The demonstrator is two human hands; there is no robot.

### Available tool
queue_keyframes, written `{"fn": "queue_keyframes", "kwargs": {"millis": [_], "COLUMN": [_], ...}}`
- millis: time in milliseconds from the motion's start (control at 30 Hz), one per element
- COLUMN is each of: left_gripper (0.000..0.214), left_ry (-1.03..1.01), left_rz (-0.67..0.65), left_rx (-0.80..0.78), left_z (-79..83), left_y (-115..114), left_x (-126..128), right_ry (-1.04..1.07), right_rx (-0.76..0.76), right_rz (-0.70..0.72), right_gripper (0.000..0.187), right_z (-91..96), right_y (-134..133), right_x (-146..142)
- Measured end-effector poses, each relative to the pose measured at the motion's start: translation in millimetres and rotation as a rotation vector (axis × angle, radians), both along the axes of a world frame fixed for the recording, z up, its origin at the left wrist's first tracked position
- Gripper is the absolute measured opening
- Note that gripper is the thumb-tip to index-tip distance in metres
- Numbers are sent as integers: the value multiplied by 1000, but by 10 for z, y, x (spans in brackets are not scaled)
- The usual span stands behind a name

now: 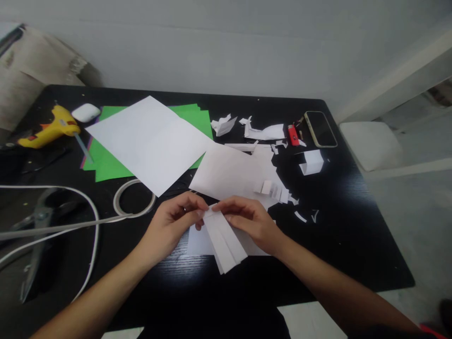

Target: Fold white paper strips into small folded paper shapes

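My left hand (pixel 174 223) and my right hand (pixel 247 221) meet over the near middle of a black table (pixel 353 226). Both pinch the top end of a pleated strip of white paper (pixel 224 242) that hangs toward me in several folds. A ring shows on a left finger. Under the hands lie flat white sheets (pixel 229 176) with small cut flaps at their right edge.
A large white sheet (pixel 150 141) covers green paper (pixel 109 165). Far left are a yellow glue gun (pixel 49 127), a white mouse (pixel 85 112), white cable (pixel 88 221) and pliers (pixel 35 221). Paper scraps (pixel 261 132), a red lighter (pixel 293 134), a phone (pixel 320 128) and a folded paper piece (pixel 311 162) lie far right.
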State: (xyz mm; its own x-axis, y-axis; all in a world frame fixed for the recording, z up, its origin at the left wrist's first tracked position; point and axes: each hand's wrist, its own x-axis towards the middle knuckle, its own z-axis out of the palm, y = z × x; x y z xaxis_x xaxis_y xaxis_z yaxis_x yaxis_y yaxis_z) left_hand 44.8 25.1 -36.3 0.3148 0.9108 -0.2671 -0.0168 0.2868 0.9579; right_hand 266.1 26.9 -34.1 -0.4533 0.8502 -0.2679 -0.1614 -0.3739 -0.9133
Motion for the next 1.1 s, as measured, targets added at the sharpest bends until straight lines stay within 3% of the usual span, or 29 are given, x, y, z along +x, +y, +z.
{"fn": "queue_keyframes", "kwargs": {"millis": [233, 600, 900, 1100], "left_gripper": [6, 5, 13, 14], "left_ry": [1, 6, 207, 300], "left_rz": [-19, -60, -100, -25], "left_rx": [25, 52, 422, 629], "left_z": [27, 63, 0, -73], "left_y": [3, 7, -98, -108], "left_x": [17, 46, 22, 65], "right_ry": [33, -49, -167, -143], "right_rx": [-2, 42, 111, 121], "right_rz": [-58, -134, -212, -227], "right_gripper": [14, 7, 16, 16], "right_z": [-83, -43, -60, -59], "right_y": [-27, -35, -68, -103], "right_x": [-47, -60, -77, -106]}}
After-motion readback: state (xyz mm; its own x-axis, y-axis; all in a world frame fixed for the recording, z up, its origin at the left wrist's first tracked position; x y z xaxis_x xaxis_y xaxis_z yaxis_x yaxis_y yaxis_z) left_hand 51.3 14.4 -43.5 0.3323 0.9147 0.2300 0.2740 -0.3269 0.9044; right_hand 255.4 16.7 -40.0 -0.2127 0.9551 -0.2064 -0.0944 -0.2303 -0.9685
